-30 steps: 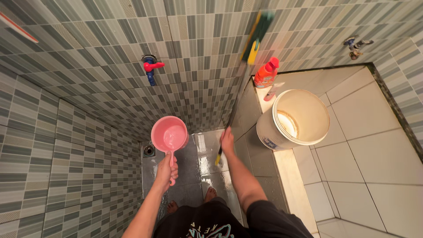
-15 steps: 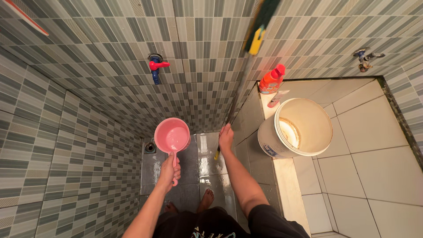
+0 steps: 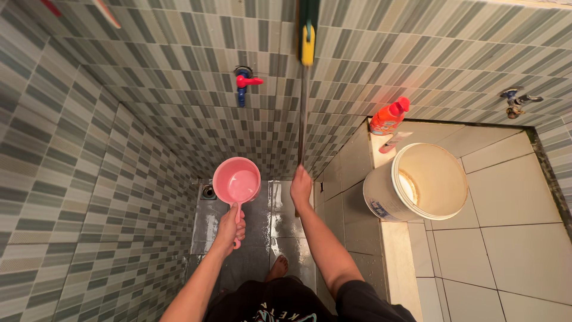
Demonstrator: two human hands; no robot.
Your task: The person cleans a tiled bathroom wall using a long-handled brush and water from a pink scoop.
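Tiled washroom w/ grey-green mosaic walls [image 3: 149, 137], wet dark floor [image 3: 286, 220]. We grip pink dipper [image 3: 236, 180] by its handle w/ left hand [image 3: 229, 229]; right hand [image 3: 301, 188] clasps long brush pole [image 3: 303, 113], upright near wall. White bucket [image 3: 417, 182] sits on raised ledge, orange bottle [image 3: 388, 117] behind it.

The left hand [image 3: 229, 226] grips the handle of a pink dipper [image 3: 236, 179], bowl up over the wet floor [image 3: 286, 220]. The right hand [image 3: 301, 188] is closed round a long brush pole [image 3: 302, 113] — its yellow-and-green head [image 3: 307, 36] rests against the tiled wall [image 3: 179, 77]. A red tap [image 3: 245, 82] juts from that wall. On the raised ledge [image 3: 506, 214] stand a cream bucket [image 3: 426, 179] and, behind it, an orange bottle [image 3: 388, 117].
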